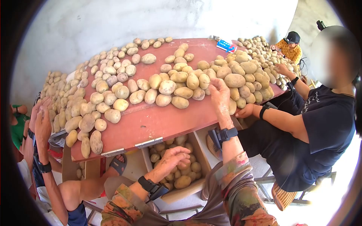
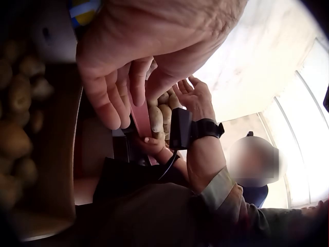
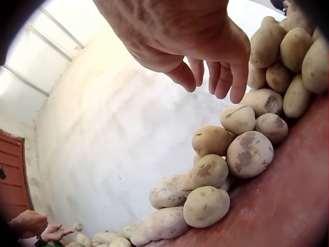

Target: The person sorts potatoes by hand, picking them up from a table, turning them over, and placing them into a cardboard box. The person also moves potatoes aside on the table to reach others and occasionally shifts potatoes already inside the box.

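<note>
My right hand (image 1: 220,98) is above the red tabletop (image 1: 166,122), beside a heap of potatoes (image 1: 234,80). In the right wrist view its fingers hang loosely bent with nothing in them, and a scuffed potato (image 3: 250,154) sits below among others. My left hand (image 1: 174,162) hovers over a cardboard box (image 1: 201,148) below the table edge, which holds many potatoes (image 1: 183,182). The left wrist view shows its fingers (image 2: 106,110) relaxed and holding nothing, with the box to one side.
At the right sits a person in a black shirt (image 1: 324,120), one hand (image 1: 246,111) at the table edge. Farther back is a person in yellow (image 1: 292,51). Another person's hands (image 1: 42,120) are raised at the left. A blue packet (image 1: 226,46) lies at the back.
</note>
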A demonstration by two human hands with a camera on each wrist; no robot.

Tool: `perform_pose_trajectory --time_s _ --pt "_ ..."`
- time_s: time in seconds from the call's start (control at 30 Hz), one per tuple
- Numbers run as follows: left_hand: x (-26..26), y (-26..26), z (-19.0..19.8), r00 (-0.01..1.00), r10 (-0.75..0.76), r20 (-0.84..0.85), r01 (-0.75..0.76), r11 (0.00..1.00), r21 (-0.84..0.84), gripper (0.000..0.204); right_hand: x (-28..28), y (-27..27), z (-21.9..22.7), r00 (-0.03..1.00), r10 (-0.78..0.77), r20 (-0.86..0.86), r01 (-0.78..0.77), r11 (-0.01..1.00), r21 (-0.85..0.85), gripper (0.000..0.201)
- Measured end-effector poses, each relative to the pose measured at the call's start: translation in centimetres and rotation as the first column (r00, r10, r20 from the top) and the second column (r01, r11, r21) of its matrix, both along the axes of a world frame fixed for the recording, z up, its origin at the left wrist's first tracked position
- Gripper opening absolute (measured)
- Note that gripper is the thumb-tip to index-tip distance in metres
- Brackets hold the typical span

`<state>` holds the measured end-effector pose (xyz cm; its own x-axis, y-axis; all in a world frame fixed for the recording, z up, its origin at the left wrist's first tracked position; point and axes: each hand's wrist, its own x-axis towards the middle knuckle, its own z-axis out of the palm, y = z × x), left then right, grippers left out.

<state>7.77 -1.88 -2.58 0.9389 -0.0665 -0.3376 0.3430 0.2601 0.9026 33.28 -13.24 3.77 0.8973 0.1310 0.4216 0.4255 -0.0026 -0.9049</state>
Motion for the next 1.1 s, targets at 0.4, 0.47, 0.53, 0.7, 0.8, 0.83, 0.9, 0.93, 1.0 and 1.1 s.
perform_pose_trajectory --time_s 0.4,0.47,0.53,0.7,0.8,0.83,0.9,0.93,1.0,1.1 --pt "-0.4 1.3 1.4 1.000 0.001 0.015 -0.001 1.000 0.014 0.027 -1.3 4.3 -1.0 0.763 0.090 0.641 0.466 0.610 -0.641 0.053" --pt "-0.3 1.4 1.4 1.000 -0.008 0.022 0.007 1.000 0.021 0.027 -1.4 4.5 -1.0 0.741 0.134 0.658 0.474 0.590 -0.654 0.053" --pt "-0.3 1.5 1.3 1.000 -0.011 0.026 0.010 0.999 0.037 0.027 -1.3 4.5 -0.7 0.760 0.138 0.636 0.440 0.610 -0.659 0.049" --pt "0.1 1.6 1.5 1.000 -0.002 0.012 0.001 0.995 0.095 0.028 -1.5 4.2 -0.2 0.836 0.122 0.535 0.335 0.660 -0.673 0.039" --pt "0.2 1.6 1.4 1.000 -0.001 0.030 -0.001 0.995 0.095 0.028 -1.6 4.2 -0.2 0.845 0.130 0.520 0.286 0.710 -0.643 0.034" --pt "0.2 1.6 1.4 0.999 -0.003 0.035 0.000 0.996 0.094 0.028 -1.7 4.2 -0.2 0.826 0.134 0.547 0.298 0.720 -0.627 0.034" --pt "0.1 1.5 1.4 1.000 -0.005 0.030 0.002 0.995 0.101 0.028 -2.0 4.2 -0.3 0.808 0.153 0.569 0.287 0.741 -0.607 0.035" --pt "0.2 1.4 1.3 1.000 -0.006 0.027 0.004 0.995 0.103 0.028 -2.1 4.4 -0.4 0.808 0.169 0.564 0.264 0.752 -0.604 0.037" --pt "0.4 1.5 0.9 0.999 -0.017 0.029 0.013 0.993 0.122 0.028 -2.7 4.9 -0.6 0.816 0.178 0.550 0.242 0.759 -0.604 0.036" --pt "0.3 1.3 0.9 0.999 -0.007 0.031 0.002 0.991 0.136 0.027 -2.8 5.4 -2.5 0.719 0.168 0.674 0.369 0.730 -0.576 0.036"
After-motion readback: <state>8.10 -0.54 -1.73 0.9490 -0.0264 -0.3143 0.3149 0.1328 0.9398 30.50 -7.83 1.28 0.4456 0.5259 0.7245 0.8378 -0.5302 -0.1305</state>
